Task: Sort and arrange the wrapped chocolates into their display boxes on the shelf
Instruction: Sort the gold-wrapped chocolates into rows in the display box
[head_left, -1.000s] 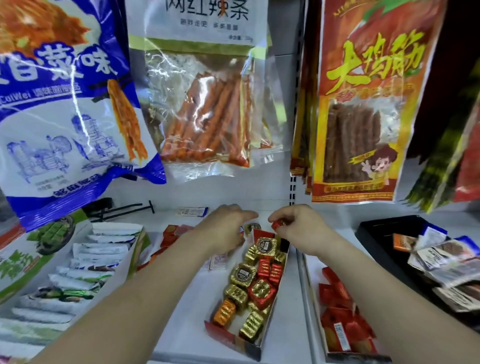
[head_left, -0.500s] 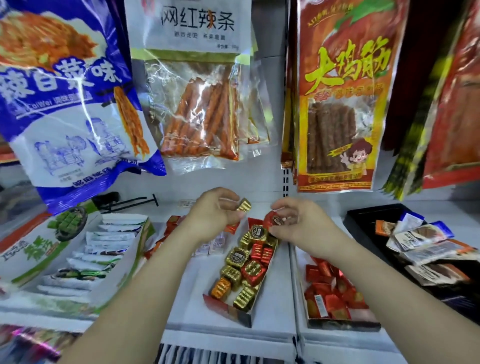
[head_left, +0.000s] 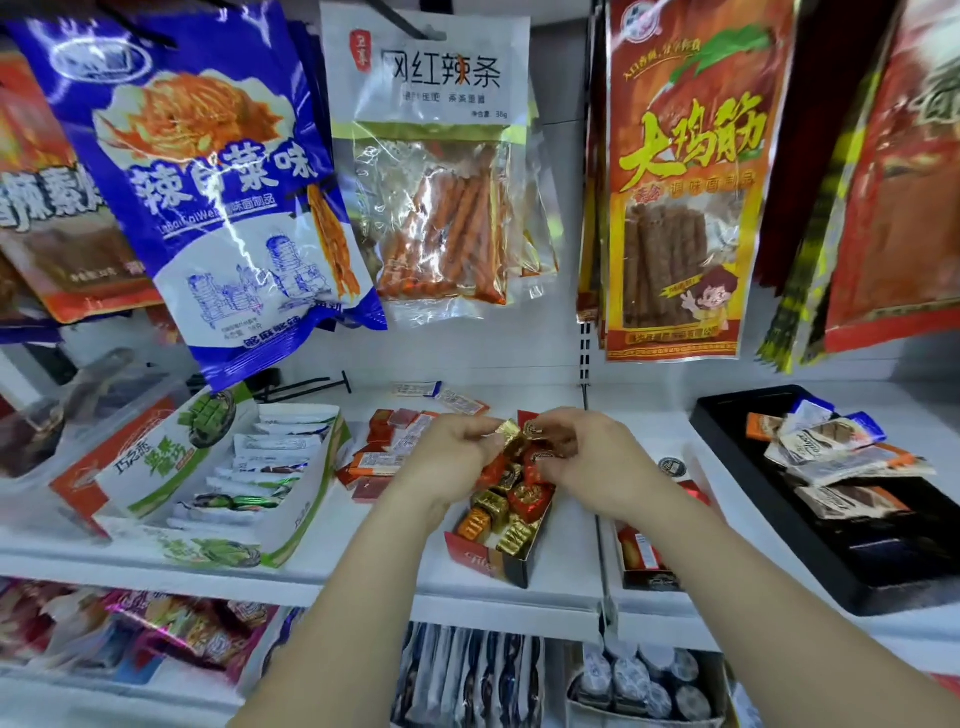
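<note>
Gold-wrapped chocolate (head_left: 510, 437) is sitting pinched at the fingertips of the left hand (head_left: 457, 460), tilted, its long axis slanting from upper left down to the right. It is hovering over the far end of the red display box (head_left: 480, 558) on the white shelf (head_left: 363, 566). The right hand (head_left: 589, 465) is curling its fingers round a red-wrapped chocolate (head_left: 540, 460) bearing a round seal, just beside the gold one. The box is holding gold, red and orange pieces lying at mixed angles, and its long axis is running away from the person, leaning slightly right. Hanging above, a clear pack (head_left: 431, 171) is reading 网红辣条, an orange bag (head_left: 685, 182) 大鸡筋 and a blue bag (head_left: 218, 208) 辣白菜味; the seal writing is too small to read
</note>
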